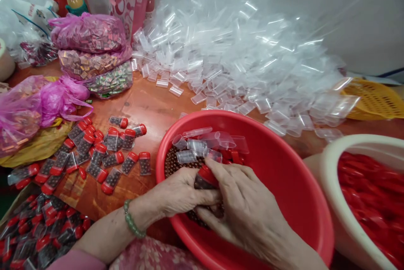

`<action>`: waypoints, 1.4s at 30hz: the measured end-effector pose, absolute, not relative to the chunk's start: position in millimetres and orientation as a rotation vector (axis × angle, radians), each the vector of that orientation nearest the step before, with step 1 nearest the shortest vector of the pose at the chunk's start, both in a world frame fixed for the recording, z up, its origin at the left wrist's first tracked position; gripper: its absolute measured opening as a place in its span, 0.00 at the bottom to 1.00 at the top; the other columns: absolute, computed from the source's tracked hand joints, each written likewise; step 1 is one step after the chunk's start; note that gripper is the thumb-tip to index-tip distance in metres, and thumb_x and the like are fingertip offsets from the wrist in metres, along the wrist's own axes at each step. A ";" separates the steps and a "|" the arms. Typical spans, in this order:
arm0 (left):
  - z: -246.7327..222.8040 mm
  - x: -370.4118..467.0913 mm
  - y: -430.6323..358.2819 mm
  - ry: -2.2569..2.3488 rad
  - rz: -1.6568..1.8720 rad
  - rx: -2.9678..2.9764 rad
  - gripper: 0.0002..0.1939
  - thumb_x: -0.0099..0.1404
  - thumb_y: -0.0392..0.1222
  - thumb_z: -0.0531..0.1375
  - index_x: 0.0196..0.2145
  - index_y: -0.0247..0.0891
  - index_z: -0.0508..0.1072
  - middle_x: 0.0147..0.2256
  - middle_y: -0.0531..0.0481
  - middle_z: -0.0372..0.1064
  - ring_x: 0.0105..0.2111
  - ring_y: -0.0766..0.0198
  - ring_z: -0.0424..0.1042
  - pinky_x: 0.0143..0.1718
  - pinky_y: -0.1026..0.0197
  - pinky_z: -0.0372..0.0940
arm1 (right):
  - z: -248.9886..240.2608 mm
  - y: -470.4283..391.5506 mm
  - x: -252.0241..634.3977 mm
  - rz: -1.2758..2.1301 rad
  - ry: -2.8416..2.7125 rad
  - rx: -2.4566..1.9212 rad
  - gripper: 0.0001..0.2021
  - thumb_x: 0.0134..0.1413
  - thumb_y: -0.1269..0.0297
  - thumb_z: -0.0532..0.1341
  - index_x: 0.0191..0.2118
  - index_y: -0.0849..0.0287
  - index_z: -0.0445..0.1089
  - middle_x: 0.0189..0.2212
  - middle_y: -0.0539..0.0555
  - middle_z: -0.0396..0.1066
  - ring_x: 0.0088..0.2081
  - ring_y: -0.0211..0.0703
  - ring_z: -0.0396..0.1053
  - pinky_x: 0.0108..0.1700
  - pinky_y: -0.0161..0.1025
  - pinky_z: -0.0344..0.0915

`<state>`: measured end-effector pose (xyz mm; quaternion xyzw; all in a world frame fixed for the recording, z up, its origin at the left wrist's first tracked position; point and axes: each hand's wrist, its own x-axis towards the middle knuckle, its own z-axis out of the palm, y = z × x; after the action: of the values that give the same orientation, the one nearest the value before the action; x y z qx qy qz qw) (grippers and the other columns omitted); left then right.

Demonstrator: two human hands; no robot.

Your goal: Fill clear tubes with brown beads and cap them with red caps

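Over a red basin (293, 190), my left hand (181, 192) is closed around a small clear container (203, 183) of dark beads with a red cap (207, 172). My right hand (243, 207) presses its fingers on that cap from the other side. Green beads circle my left wrist as a bracelet (131, 221). Below the hands, brown beads (172, 164) lie in the basin's left part. Clear empty containers (197, 147) rest on them, and a few red caps (232, 156) lie behind. My hands hide part of the beads and the held container's lower end.
A large heap of clear containers (227, 51) covers the table's back. Filled red-capped containers (110, 179) lie at left, with more in a box (47, 236) below. Pink bags (91, 34) stand behind them. A cream tub (328, 164) of red caps is at right, near a yellow basket (375, 99).
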<state>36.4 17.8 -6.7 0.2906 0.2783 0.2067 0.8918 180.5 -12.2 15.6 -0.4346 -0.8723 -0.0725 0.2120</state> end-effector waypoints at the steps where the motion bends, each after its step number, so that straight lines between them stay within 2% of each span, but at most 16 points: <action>1: -6.9 36.3 17.7 0.573 0.428 0.619 0.24 0.40 0.54 0.73 0.23 0.31 0.69 0.22 0.55 0.66 0.24 0.71 0.64 0.30 0.66 0.59 | 13.5 -11.5 180.6 -0.193 -2.414 -1.195 0.28 0.51 0.63 0.57 0.55 0.78 0.57 0.35 0.70 0.71 0.35 0.57 0.69 0.36 0.53 0.69; 5: -7.8 34.8 16.8 0.558 0.415 0.697 0.22 0.46 0.54 0.71 0.24 0.32 0.69 0.23 0.54 0.66 0.25 0.70 0.63 0.31 0.64 0.59 | 7.9 -11.0 182.5 -0.016 -2.361 -1.199 0.29 0.47 0.66 0.57 0.56 0.74 0.56 0.36 0.67 0.71 0.35 0.55 0.70 0.36 0.50 0.71; 8: -10.4 34.6 15.4 0.526 0.429 0.753 0.20 0.50 0.53 0.68 0.25 0.33 0.69 0.24 0.54 0.64 0.25 0.70 0.62 0.31 0.64 0.58 | 5.5 -14.2 185.2 0.146 -2.312 -1.244 0.30 0.49 0.69 0.56 0.60 0.69 0.53 0.39 0.65 0.71 0.38 0.52 0.72 0.37 0.46 0.72; 10: -12.9 34.4 15.0 0.499 0.450 0.782 0.19 0.53 0.54 0.66 0.26 0.34 0.68 0.24 0.54 0.63 0.25 0.70 0.62 0.30 0.64 0.58 | 5.1 -17.3 187.6 0.236 -2.277 -1.275 0.31 0.53 0.65 0.57 0.62 0.66 0.51 0.43 0.66 0.71 0.41 0.52 0.73 0.40 0.45 0.73; 12: -14.7 33.9 15.3 0.477 0.464 0.805 0.20 0.54 0.55 0.65 0.26 0.34 0.67 0.24 0.55 0.62 0.24 0.71 0.61 0.28 0.65 0.57 | 6.1 -19.5 189.8 0.367 -2.226 -1.280 0.34 0.55 0.57 0.61 0.64 0.63 0.51 0.48 0.66 0.70 0.46 0.54 0.72 0.44 0.45 0.73; 14: -14.5 33.2 16.4 0.464 0.450 0.816 0.21 0.55 0.56 0.64 0.24 0.34 0.67 0.22 0.55 0.62 0.23 0.71 0.60 0.27 0.65 0.56 | 8.2 -19.5 191.0 0.535 -2.119 -1.282 0.30 0.57 0.56 0.60 0.63 0.57 0.55 0.50 0.62 0.71 0.48 0.51 0.72 0.46 0.42 0.72; 16: -11.4 33.0 17.8 0.469 0.428 0.810 0.20 0.54 0.54 0.65 0.23 0.34 0.66 0.21 0.56 0.61 0.22 0.72 0.59 0.26 0.66 0.56 | 10.8 -17.4 190.8 0.653 -1.957 -1.299 0.20 0.61 0.62 0.58 0.58 0.50 0.64 0.47 0.55 0.74 0.47 0.46 0.73 0.47 0.38 0.71; 18: -6.1 33.5 19.2 0.492 0.431 0.799 0.17 0.54 0.48 0.67 0.23 0.34 0.67 0.20 0.58 0.61 0.22 0.73 0.59 0.27 0.67 0.55 | 13.1 -15.0 189.5 0.719 -1.811 -1.307 0.15 0.60 0.68 0.58 0.50 0.46 0.72 0.42 0.50 0.77 0.44 0.41 0.74 0.47 0.35 0.71; 21: 2.3 34.7 20.5 0.522 0.473 0.723 0.09 0.53 0.38 0.66 0.26 0.33 0.69 0.23 0.59 0.62 0.24 0.75 0.60 0.31 0.68 0.57 | 14.7 -14.1 187.7 0.810 -1.618 -1.350 0.12 0.57 0.67 0.62 0.45 0.46 0.76 0.39 0.49 0.78 0.42 0.41 0.76 0.46 0.35 0.72; 23: 5.1 35.1 20.6 0.533 0.452 0.682 0.06 0.53 0.35 0.65 0.27 0.32 0.70 0.24 0.58 0.64 0.25 0.74 0.61 0.33 0.67 0.58 | 15.1 -15.1 187.1 0.872 -1.492 -1.410 0.11 0.57 0.65 0.63 0.45 0.47 0.76 0.38 0.49 0.79 0.39 0.41 0.77 0.42 0.33 0.73; 25: 5.0 34.9 19.9 0.545 0.413 0.690 0.07 0.53 0.36 0.65 0.27 0.32 0.70 0.24 0.57 0.64 0.25 0.74 0.61 0.32 0.67 0.59 | 16.1 -15.8 186.5 0.885 -1.454 -1.426 0.11 0.57 0.64 0.63 0.46 0.47 0.76 0.38 0.49 0.79 0.36 0.40 0.77 0.39 0.32 0.74; 27: 2.7 34.6 18.8 0.556 0.417 0.712 0.10 0.51 0.39 0.67 0.27 0.32 0.70 0.25 0.57 0.64 0.26 0.73 0.61 0.32 0.66 0.59 | 18.8 -15.3 185.2 0.843 -1.532 -1.382 0.11 0.57 0.66 0.63 0.45 0.48 0.76 0.38 0.49 0.79 0.37 0.40 0.77 0.40 0.34 0.74; 31: -3.4 35.1 17.0 0.553 0.504 0.764 0.15 0.48 0.44 0.70 0.30 0.33 0.73 0.27 0.56 0.63 0.31 0.70 0.62 0.39 0.64 0.60 | 25.7 -13.3 180.9 0.705 -1.759 -1.278 0.12 0.57 0.73 0.60 0.43 0.50 0.75 0.35 0.50 0.78 0.36 0.42 0.75 0.40 0.39 0.74; 35: -6.8 36.9 16.2 0.558 0.523 0.835 0.15 0.50 0.46 0.69 0.31 0.32 0.75 0.28 0.54 0.64 0.33 0.66 0.62 0.43 0.62 0.60 | 25.4 -16.5 175.6 0.644 -1.751 -1.324 0.12 0.57 0.72 0.61 0.43 0.51 0.75 0.36 0.50 0.77 0.36 0.42 0.74 0.38 0.39 0.73; 39: -6.4 38.4 15.8 0.567 0.550 0.876 0.15 0.51 0.45 0.68 0.33 0.32 0.76 0.29 0.54 0.66 0.33 0.66 0.63 0.41 0.63 0.60 | 17.6 -21.6 169.9 0.652 -1.662 -1.339 0.12 0.57 0.73 0.61 0.44 0.50 0.74 0.36 0.49 0.76 0.36 0.40 0.74 0.38 0.37 0.73; 42: -5.1 38.1 15.8 0.613 0.521 0.850 0.11 0.52 0.42 0.67 0.30 0.32 0.75 0.26 0.56 0.64 0.29 0.70 0.61 0.35 0.65 0.60 | 9.9 -22.3 166.8 0.681 -1.598 -1.337 0.12 0.57 0.74 0.61 0.44 0.50 0.73 0.36 0.50 0.75 0.37 0.41 0.74 0.38 0.38 0.73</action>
<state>38.1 15.8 -5.1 0.4013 0.2894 0.2457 0.8336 166.8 -22.3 9.9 -0.5424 -0.6483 0.2764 0.4573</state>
